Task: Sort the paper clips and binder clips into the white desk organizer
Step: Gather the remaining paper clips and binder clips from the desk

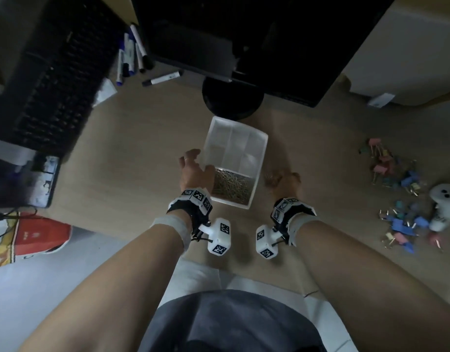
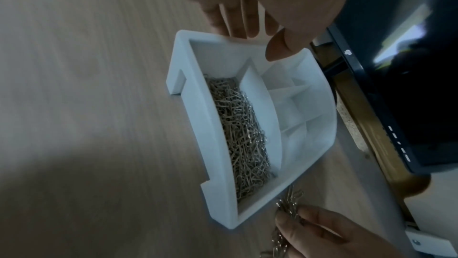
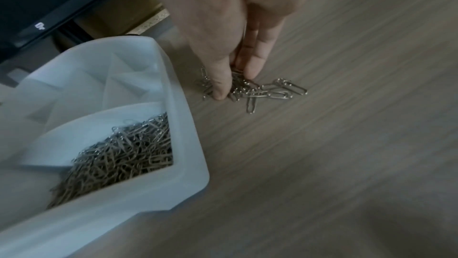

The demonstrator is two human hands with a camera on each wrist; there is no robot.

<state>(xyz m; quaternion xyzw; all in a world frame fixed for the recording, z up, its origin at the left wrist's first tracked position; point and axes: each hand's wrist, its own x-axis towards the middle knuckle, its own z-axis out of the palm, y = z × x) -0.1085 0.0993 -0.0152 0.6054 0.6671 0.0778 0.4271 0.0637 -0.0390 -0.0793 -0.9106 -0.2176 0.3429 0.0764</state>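
Note:
The white desk organizer (image 1: pixel 259 158) stands mid-desk; its near long compartment holds a heap of silver paper clips (image 1: pixel 231 186), the small far compartments look bare. My left hand (image 1: pixel 197 165) grips the organizer's left wall, thumb over the rim (image 2: pixel 280 46) and fingers outside. Just right of the organizer, my right hand (image 1: pixel 277 177) pinches a small cluster of loose paper clips (image 3: pixel 270 92) lying on the desk, thumb and fingers closing on them (image 3: pixel 234 85). Coloured binder clips (image 1: pixel 391 168) lie scattered far right, with a second group (image 1: pixel 404 224) nearer.
A monitor's round black base (image 1: pixel 231 100) stands just behind the organizer. A black keyboard (image 1: pixel 51 80) and several markers (image 1: pixel 132 54) are at the back left. A white controller (image 1: pixel 444 207) lies among the binder clips. A cardboard box (image 1: pixel 409 54) sits back right.

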